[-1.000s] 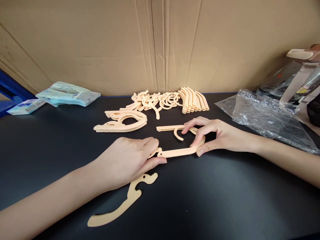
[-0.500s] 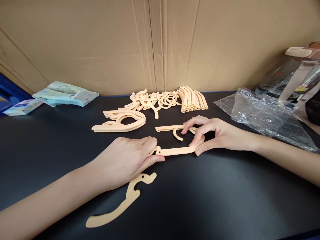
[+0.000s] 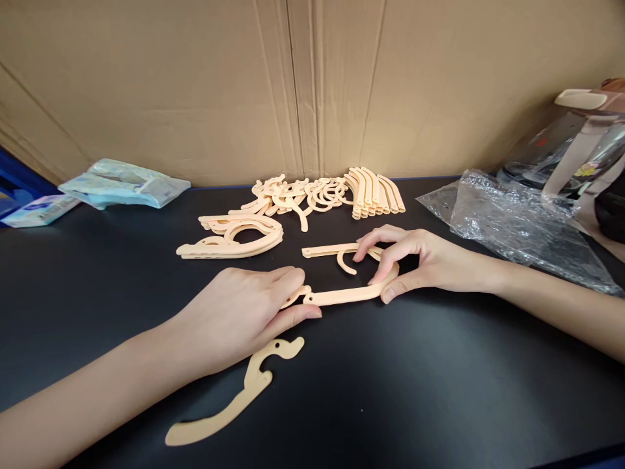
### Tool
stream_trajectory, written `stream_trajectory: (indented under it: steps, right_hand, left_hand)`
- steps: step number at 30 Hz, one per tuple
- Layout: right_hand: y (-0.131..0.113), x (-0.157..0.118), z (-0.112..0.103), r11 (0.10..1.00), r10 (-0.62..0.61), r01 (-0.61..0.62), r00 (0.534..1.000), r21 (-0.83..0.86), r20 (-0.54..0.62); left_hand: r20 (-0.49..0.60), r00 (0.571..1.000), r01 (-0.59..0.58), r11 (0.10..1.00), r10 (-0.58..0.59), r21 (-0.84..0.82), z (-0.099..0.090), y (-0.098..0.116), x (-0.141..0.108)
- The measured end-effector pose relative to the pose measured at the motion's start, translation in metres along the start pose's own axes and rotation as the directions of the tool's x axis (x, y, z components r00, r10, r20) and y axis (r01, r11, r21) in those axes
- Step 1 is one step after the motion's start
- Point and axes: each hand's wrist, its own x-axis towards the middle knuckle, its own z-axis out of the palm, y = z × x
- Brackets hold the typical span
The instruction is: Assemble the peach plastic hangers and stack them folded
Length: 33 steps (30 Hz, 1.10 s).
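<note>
And here I am, working on the pale strip point(image 3: 342, 296), which is lying near the middle of the frame, its holed end pointing left. My right hand point(image 3: 415, 257) is pinching its bent right end between thumb and fingers, the forefinger curling over beside a second strip point(image 3: 325, 249) and its small hook point(image 3: 346, 264) just above. Whether that fingertip is pressing on them, I cannot tell. My left hand point(image 3: 254, 303) is closing thumb and forefinger around a curved piece point(image 3: 295, 298); only its tip is showing, right at the strip's holed end. I'm judging this as the lining-up step, end against end; whether the two are joined, I cannot tell. To my eye, the next move is calling for a steady right pinch, level ends and careful pressure from the left thumb.

Moving outward: a loose arm piece point(image 3: 234, 404) is lying below the left hand, lower left of centre. Above, a folded stack point(image 3: 229, 249) is sitting left of centre, with a jumbled heap point(image 3: 293, 192) and a row of bent strips point(image 3: 374, 192) behind. Clear plastic point(image 3: 508, 215) is spreading across the right, and a blue soft pack point(image 3: 131, 185) is resting upper left.
</note>
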Motion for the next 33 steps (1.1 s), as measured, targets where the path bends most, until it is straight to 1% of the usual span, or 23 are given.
stream_trajectory:
  steps: [7,11,18,21,27,30,32,33]
  right_hand:
    - [-0.001,0.001,0.001,1.000,0.007,-0.007,1.000,0.016,-0.003]
    - [-0.002,0.001,0.001,1.000,0.004,-0.004,1.000,0.006,-0.001]
    - [-0.004,0.000,0.000,1.000,0.008,-0.008,1.000,-0.024,-0.005]
    - [-0.004,0.000,0.000,1.000,0.009,-0.009,1.000,-0.024,0.001]
    - [-0.005,0.000,0.000,0.999,0.005,-0.005,1.000,-0.032,0.001]
    - [-0.005,0.001,0.000,0.999,0.010,-0.010,1.000,-0.042,0.002]
    - [-0.005,0.001,0.000,0.999,0.012,-0.012,1.000,-0.037,0.002]
    - [-0.005,0.001,0.000,0.999,0.012,-0.012,1.000,-0.033,0.004]
  left_hand:
    - [0.041,0.998,0.043,0.997,-0.040,-0.069,-0.003,0.000,0.000]
    - [0.048,0.998,0.052,0.997,-0.049,-0.055,-0.001,0.000,0.000]
    - [-0.020,1.000,-0.008,0.996,0.010,0.084,0.002,0.004,-0.002]
    - [-0.028,0.999,-0.033,0.992,0.036,0.120,0.000,0.006,-0.002]
    - [-0.045,0.990,-0.123,0.967,0.136,0.224,-0.004,0.010,-0.001]
    - [-0.079,0.986,-0.123,0.967,0.144,0.222,-0.002,0.008,-0.001]
    - [-0.099,0.985,-0.123,0.977,0.142,0.173,-0.001,0.006,-0.001]
    - [-0.089,0.986,-0.126,0.983,0.139,0.133,-0.001,0.005,-0.001]
